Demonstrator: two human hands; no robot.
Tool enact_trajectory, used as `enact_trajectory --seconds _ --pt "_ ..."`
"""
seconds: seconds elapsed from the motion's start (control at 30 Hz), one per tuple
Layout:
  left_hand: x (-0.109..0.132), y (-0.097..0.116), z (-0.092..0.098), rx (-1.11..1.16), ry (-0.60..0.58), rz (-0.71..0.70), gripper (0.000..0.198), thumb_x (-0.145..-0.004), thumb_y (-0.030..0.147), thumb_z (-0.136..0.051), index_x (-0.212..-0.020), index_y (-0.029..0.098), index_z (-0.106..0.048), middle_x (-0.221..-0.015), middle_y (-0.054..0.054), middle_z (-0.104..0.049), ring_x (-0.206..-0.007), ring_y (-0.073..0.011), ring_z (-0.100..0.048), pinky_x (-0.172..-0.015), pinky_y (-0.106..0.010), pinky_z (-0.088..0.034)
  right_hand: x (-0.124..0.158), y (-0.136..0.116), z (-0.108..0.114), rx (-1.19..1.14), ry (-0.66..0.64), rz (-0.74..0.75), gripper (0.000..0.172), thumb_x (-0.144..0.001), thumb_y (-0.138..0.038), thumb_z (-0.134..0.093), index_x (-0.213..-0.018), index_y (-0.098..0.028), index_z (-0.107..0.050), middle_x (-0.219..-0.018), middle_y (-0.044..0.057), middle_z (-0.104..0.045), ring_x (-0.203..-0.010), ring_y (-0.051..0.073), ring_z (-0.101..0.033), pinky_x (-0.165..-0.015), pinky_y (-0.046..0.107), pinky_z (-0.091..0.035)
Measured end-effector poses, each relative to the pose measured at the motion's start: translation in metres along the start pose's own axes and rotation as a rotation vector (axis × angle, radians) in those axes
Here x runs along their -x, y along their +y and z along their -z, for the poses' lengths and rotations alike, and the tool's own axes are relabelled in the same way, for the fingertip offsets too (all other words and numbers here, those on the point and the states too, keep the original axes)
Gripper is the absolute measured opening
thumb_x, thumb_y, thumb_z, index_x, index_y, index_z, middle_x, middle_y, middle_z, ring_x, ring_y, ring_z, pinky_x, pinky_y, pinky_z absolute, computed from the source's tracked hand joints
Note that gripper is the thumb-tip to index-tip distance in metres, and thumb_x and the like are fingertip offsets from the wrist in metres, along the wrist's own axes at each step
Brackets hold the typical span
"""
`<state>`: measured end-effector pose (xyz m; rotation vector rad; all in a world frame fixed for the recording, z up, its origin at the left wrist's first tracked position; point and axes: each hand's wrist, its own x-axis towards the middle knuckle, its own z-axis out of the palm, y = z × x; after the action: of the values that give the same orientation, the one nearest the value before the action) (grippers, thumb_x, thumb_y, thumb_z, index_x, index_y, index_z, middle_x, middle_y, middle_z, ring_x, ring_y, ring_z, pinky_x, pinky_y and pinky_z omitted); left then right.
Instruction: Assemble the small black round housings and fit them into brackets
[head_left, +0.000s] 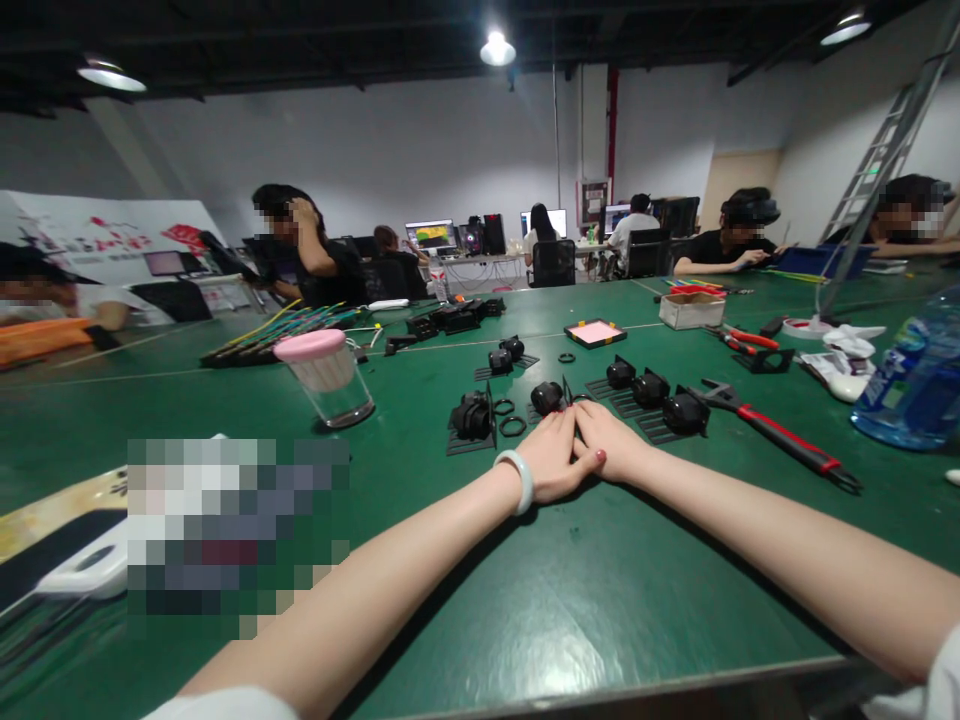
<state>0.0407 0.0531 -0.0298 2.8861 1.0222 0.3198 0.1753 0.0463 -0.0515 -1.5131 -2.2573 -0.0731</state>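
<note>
My left hand (553,455) and my right hand (609,440) lie flat on the green table (525,600), side by side and touching, fingers stretched forward and holding nothing. A pale bangle (519,480) circles my left wrist. Just beyond my fingertips sit small black parts on ribbed black plates (471,418) (547,398) (684,412), with black rubber rings (513,427) between them.
A clear cup with a pink lid (328,375) stands at the left. A red-handled wrench (780,435) and a water bottle (911,375) lie at the right. A pink-topped tray (595,332), a white box (691,310) and cables (270,335) sit farther back. Several people sit around the table.
</note>
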Motion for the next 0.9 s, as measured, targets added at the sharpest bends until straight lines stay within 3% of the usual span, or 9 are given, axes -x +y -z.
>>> enact_trajectory --seconds 0.2,0.4,0.53,0.63,0.73,0.8,0.9 --pt "0.053 0.03 0.016 -0.008 -0.005 -0.086 0.077 -0.076 0.057 -0.035 -0.126 0.001 -0.023 -0.131 -0.02 -0.032 -0.122 -0.0286 -0.028 -0.104 -0.039 -0.022 0.044 -0.039 0.018 0.041 -0.003 0.037 0.036 -0.079 -0.021 -0.039 -0.108 -0.003 -0.046 -0.108 0.018 -0.048 -0.106 0.026 -0.038 -0.091 0.039 -0.033" --pt "0.096 0.043 0.034 -0.045 0.027 -0.197 0.065 -0.075 0.058 -0.033 -0.113 0.007 -0.042 -0.11 -0.019 -0.054 -0.103 -0.0288 -0.05 -0.087 -0.041 -0.041 0.068 -0.066 0.043 0.096 -0.14 0.191 0.018 -0.074 -0.017 -0.042 -0.087 -0.012 -0.054 -0.085 0.011 -0.053 -0.079 0.022 -0.047 -0.071 0.035 -0.041" --pt "0.097 0.042 0.04 -0.101 -0.002 -0.315 0.054 -0.078 0.055 -0.026 -0.092 0.011 -0.053 -0.08 -0.014 -0.063 -0.078 -0.0244 -0.059 -0.067 -0.035 -0.049 0.07 -0.068 0.052 0.071 -0.177 0.269 0.01 -0.073 -0.017 -0.043 -0.075 -0.017 -0.052 -0.076 0.006 -0.053 -0.07 0.019 -0.046 -0.06 0.031 -0.037" --pt "0.095 0.039 0.043 -0.173 -0.013 -0.373 0.047 -0.081 0.049 -0.026 -0.078 0.012 -0.055 -0.064 -0.01 -0.06 -0.06 -0.0206 -0.058 -0.052 -0.031 -0.048 0.069 -0.067 0.055 0.048 -0.175 0.314 0.011 -0.075 -0.019 -0.042 -0.072 -0.018 -0.052 -0.073 0.005 -0.053 -0.068 0.017 -0.045 -0.058 0.029 -0.034" --pt "0.094 0.035 0.045 -0.229 0.052 -0.432 0.036 -0.082 0.038 -0.032 -0.072 0.014 -0.056 -0.055 -0.005 -0.057 -0.048 -0.0171 -0.053 -0.043 -0.029 -0.043 0.069 -0.066 0.055 0.041 -0.162 0.314 0.011 -0.076 -0.02 -0.043 -0.07 -0.018 -0.052 -0.07 0.004 -0.053 -0.066 0.016 -0.046 -0.057 0.028 -0.033" --pt "0.093 0.03 0.047 -0.237 0.146 -0.468 0.026 -0.081 0.029 -0.036 -0.08 0.015 -0.057 -0.058 -0.004 -0.058 -0.051 -0.0157 -0.053 -0.045 -0.028 -0.043 0.068 -0.065 0.055 0.038 -0.143 0.288 0.014 -0.077 -0.022 -0.043 -0.068 -0.018 -0.052 -0.069 0.004 -0.053 -0.065 0.015 -0.047 -0.057 0.027 -0.033" --pt "0.09 0.016 0.055 -0.234 0.307 -0.452 0.021 -0.079 0.024 -0.041 -0.093 0.014 -0.053 -0.077 -0.006 -0.062 -0.07 -0.0162 -0.057 -0.062 -0.028 -0.048 0.065 -0.061 0.057 0.033 -0.115 0.23 0.018 -0.079 -0.032 -0.044 -0.069 -0.018 -0.052 -0.069 0.003 -0.053 -0.066 0.015 -0.048 -0.058 0.027 -0.034"
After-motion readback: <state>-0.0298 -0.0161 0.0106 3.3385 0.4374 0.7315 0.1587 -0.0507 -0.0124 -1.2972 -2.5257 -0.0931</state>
